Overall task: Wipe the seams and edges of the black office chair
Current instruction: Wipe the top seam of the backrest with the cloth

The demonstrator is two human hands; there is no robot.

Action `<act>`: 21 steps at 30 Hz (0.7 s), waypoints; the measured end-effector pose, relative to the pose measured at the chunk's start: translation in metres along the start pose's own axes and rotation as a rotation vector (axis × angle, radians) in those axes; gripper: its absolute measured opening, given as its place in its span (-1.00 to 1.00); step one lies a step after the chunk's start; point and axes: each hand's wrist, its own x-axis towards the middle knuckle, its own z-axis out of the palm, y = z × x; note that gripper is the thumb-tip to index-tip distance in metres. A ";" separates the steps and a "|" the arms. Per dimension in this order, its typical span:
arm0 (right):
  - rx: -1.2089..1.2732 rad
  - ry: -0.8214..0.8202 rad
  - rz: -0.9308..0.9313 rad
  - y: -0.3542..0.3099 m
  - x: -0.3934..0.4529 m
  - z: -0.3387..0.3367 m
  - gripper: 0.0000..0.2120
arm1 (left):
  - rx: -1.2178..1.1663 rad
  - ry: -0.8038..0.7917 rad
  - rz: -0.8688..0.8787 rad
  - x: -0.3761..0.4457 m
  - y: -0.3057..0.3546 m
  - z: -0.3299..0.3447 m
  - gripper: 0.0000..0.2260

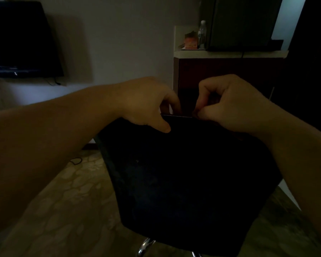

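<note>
chair (189,175): black, matte, broad flat panel with rounded corners, fills lower centre; chrome leg (145,246) below it
left hand (146,104): at chair's top edge, fingers curled over it, thumb pressed on the near face
right hand (228,106): just right of left hand, fingers curled tight at same edge; can't tell what it pinches, too dark
floor (72,191): under chair, pale mottled stone pattern
TV (20,39): far left of chair, flat, dark

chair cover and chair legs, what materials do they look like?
Chair: black, matte, no glare, a straight seam line along the top edge; probably fabric or faux leather, too dark to tell which. Chair legs: bright mirror-like highlights on curved tubes, so likely chromed or polished metal. Both hands are at the top edge.
</note>
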 end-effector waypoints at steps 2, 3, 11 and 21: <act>-0.006 -0.023 -0.002 -0.003 0.001 0.001 -0.80 | -0.013 -0.005 -0.005 0.000 0.001 0.000 -0.52; -0.001 -0.078 -0.008 -0.005 0.001 0.001 -0.79 | -0.011 -0.001 -0.003 0.001 0.001 0.000 -0.50; -0.025 -0.093 -0.048 -0.009 0.003 0.004 -0.78 | 0.004 0.027 0.027 0.000 0.004 0.001 -0.52; -0.014 -0.065 -0.033 -0.010 0.007 0.009 -0.73 | 0.032 0.003 0.026 0.002 0.010 0.000 -0.52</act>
